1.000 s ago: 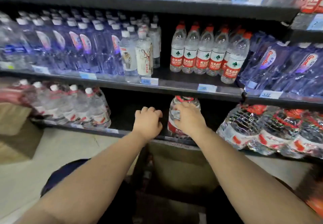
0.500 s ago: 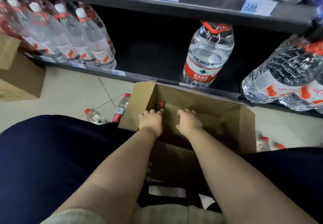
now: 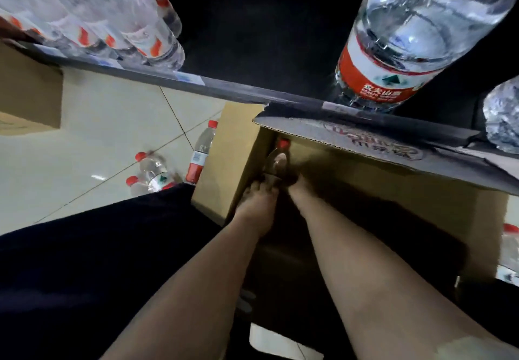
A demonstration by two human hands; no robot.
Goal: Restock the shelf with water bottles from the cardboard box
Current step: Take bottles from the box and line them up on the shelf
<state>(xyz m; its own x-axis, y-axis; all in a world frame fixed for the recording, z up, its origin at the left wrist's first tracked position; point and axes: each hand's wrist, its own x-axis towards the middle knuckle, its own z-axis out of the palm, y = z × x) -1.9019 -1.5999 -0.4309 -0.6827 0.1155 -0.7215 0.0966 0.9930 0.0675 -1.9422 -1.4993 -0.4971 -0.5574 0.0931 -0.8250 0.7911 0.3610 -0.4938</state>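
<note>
The open cardboard box (image 3: 393,180) stands on the floor in front of the bottom shelf (image 3: 238,90). Inside it, against the left wall, a small water bottle (image 3: 276,160) with a red cap stands in shadow. My left hand (image 3: 259,194) is deep in the box with its fingers curled on the bottle's lower part. Just right of the bottle is my right hand (image 3: 297,188), mostly lost in the dark. A large water bottle (image 3: 393,59) with a red label stands on the shelf above the box.
A row of bottles (image 3: 134,31) fills the shelf's left end. Loose small bottles (image 3: 153,169) lie on the tiled floor left of the box, another bottle (image 3: 509,250) at its right. A second carton (image 3: 28,93) sits far left. My dark-clothed leg (image 3: 98,261) presses against the box.
A second ago my hands were at the large bottle on the bottom shelf. They left it there and dropped into the box, reaching deeper to the small bottle.
</note>
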